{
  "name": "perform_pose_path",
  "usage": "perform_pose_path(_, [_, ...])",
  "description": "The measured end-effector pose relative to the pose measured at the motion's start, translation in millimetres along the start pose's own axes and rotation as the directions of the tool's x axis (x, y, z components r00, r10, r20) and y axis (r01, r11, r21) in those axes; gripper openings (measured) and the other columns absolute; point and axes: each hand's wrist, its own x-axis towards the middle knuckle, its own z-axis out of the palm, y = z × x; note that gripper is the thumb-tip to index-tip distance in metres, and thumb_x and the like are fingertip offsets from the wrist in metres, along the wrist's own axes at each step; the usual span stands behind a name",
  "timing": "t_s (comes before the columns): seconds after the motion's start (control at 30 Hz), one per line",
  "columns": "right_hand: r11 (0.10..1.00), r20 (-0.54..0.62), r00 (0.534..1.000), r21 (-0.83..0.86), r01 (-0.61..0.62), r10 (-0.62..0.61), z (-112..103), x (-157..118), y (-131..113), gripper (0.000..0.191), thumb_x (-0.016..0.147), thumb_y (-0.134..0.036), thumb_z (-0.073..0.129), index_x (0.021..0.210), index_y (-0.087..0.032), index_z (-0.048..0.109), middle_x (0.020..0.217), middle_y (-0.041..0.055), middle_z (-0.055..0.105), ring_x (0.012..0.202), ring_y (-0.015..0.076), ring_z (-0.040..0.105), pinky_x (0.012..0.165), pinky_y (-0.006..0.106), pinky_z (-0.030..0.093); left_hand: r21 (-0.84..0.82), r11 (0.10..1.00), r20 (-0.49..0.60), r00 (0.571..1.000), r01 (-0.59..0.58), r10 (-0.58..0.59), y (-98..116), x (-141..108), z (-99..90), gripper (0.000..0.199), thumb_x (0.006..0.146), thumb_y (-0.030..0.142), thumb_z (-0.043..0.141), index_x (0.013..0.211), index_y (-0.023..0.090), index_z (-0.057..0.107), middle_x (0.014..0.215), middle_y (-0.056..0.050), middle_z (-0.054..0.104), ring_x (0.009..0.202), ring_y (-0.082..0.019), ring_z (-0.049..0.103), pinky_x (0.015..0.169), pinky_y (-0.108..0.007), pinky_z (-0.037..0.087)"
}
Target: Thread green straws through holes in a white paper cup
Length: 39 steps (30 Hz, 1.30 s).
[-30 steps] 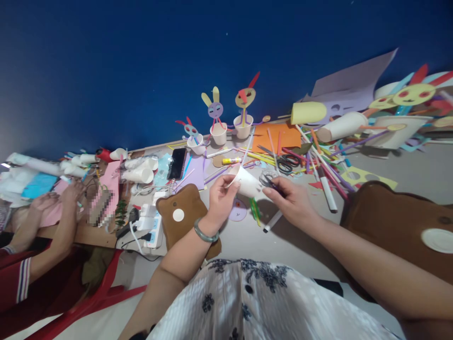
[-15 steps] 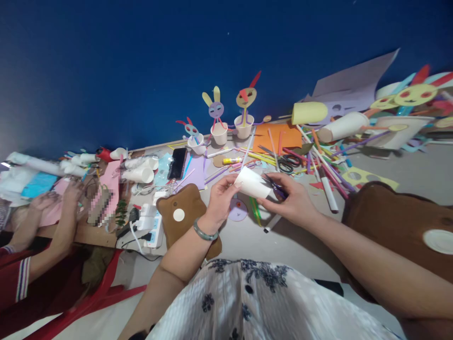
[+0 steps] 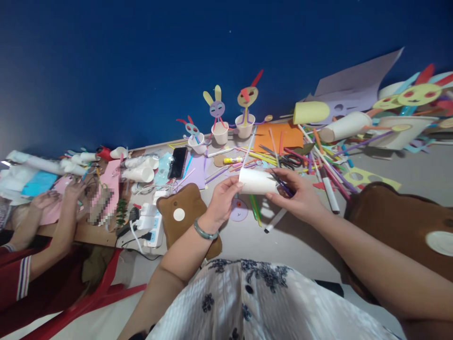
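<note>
A white paper tube (image 3: 257,182) lies sideways between my hands above the table. My left hand (image 3: 226,193) is closed on its left end, thumb in front. My right hand (image 3: 297,193) holds small dark purple scissors (image 3: 282,183) at the tube's right end, the fingers and thumb reaching to its rim. Whether the blades have entered the paper I cannot tell. Below the tube are a purple paper disc with a drawn face (image 3: 239,210), green and yellow straws (image 3: 255,210) and a marker (image 3: 275,221).
Paper-cup figures (image 3: 220,132) stand along the blue wall. Pencils, straws and black-handled scissors (image 3: 293,162) litter the table behind my hands. Brown bear-shaped cushions (image 3: 184,208) flank my arms. At left are a power strip (image 3: 154,231) and another person's hands (image 3: 74,191) over pink paper.
The tube has turned closer to level, with its right end raised. My right hand and the scissors have shifted a little to the right.
</note>
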Motion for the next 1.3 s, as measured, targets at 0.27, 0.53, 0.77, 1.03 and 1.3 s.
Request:
perform_pose_path(0.27, [0.995, 0.081, 0.996, 0.081, -0.054, 0.048, -4, 3, 5, 0.052, 0.076, -0.040, 0.078, 0.123, -0.023, 0.066, 0.129, 0.0132, 0.072, 0.118, 0.0334, 0.069, 0.098, 0.046, 0.057, -0.015, 1.000, 0.103, 0.994, 0.022, -0.020, -6, 1, -0.6, 0.031, 0.069, 0.043, 0.083, 0.084, 0.019, 0.070, 0.087, -0.003, 0.072, 0.087, -0.020, 0.064, 0.090, -0.034, 0.049])
perform_pose_path(0.53, [0.999, 0.080, 0.997, 0.042, -0.025, 0.022, -8, 5, 5, 0.054, 0.079, -0.036, 0.072, 0.132, -0.023, 0.066, 0.133, 0.0120, 0.070, 0.119, 0.0329, 0.068, 0.099, 0.044, 0.057, 0.062, 0.998, 0.129, 0.991, 0.007, -0.015, -5, -1, 0.0, 0.034, 0.067, 0.042, 0.085, 0.087, 0.017, 0.073, 0.089, -0.003, 0.071, 0.086, -0.017, 0.062, 0.087, -0.030, 0.048])
perform_pose_path(0.77, [0.994, 0.028, 0.998, -0.088, 0.066, -0.064, -10, 3, 2, 0.053, 0.077, -0.031, 0.072, 0.129, -0.022, 0.069, 0.126, 0.0112, 0.073, 0.114, 0.0333, 0.070, 0.101, 0.045, 0.056, 0.096, 0.995, -0.004, 1.000, 0.005, -0.005, -1, -1, 0.9, 0.042, 0.056, 0.046, 0.092, 0.073, 0.016, 0.069, 0.073, 0.001, 0.066, 0.067, -0.009, 0.056, 0.068, -0.024, 0.044])
perform_pose_path(1.03, [1.000, 0.007, 1.000, 0.008, 0.000, 0.000, -10, 3, -3, 0.052, 0.080, -0.033, 0.072, 0.130, -0.027, 0.063, 0.123, 0.0091, 0.072, 0.106, 0.0282, 0.071, 0.079, 0.035, 0.060, 0.006, 0.984, 0.127, 0.976, 0.178, -0.177, -3, 0, -1.5, 0.039, 0.057, 0.035, 0.091, 0.083, 0.012, 0.074, 0.081, -0.004, 0.073, 0.074, -0.014, 0.063, 0.078, -0.028, 0.047])
perform_pose_path(1.3, [0.997, -0.004, 0.999, 0.062, -0.046, 0.046, -10, 7, 2, 0.036, 0.082, -0.044, 0.073, 0.114, -0.028, 0.066, 0.117, 0.0094, 0.075, 0.105, 0.0307, 0.071, 0.087, 0.045, 0.060, -0.073, 0.946, 0.189, 0.936, 0.316, -0.298, -15, -2, 3.3, 0.040, 0.059, 0.033, 0.088, 0.089, 0.011, 0.072, 0.085, -0.010, 0.075, 0.090, -0.026, 0.071, 0.097, -0.042, 0.048])
